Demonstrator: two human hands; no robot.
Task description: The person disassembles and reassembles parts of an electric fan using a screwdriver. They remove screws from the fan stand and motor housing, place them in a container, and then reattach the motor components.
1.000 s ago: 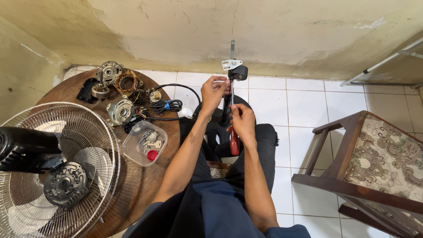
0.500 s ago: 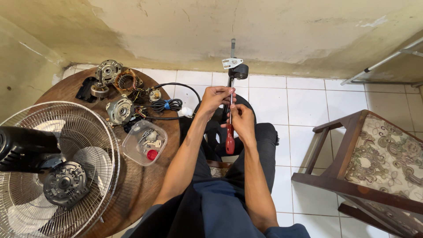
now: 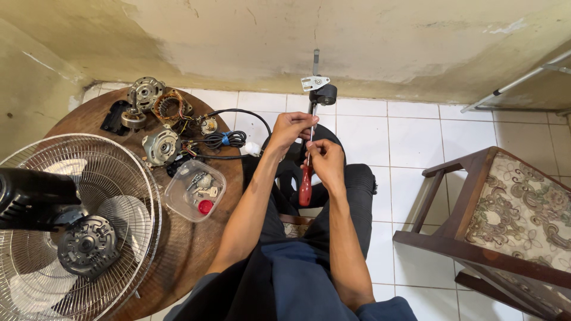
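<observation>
A black fan stand [image 3: 313, 110] with a metal bracket on top rises upright between my knees. My left hand [image 3: 291, 126] grips its pole just below the black head. My right hand [image 3: 325, 160] holds a red-handled screwdriver [image 3: 306, 185] by the metal shaft, with the red handle hanging downward beside the pole. The stand's round black base [image 3: 287, 172] rests on the tiled floor, partly hidden by my arms and legs.
A round wooden table [image 3: 196, 244] at left carries a fan guard with motor [image 3: 77, 238], loose motor parts [image 3: 156, 113], a coiled black cable [image 3: 223, 140] and a clear tub of small parts [image 3: 196, 190]. A wooden chair with patterned cushion [image 3: 505, 220] stands at right.
The screwdriver has swung so its red handle now hangs lower below my right hand. My left hand has slid slightly down the pole.
</observation>
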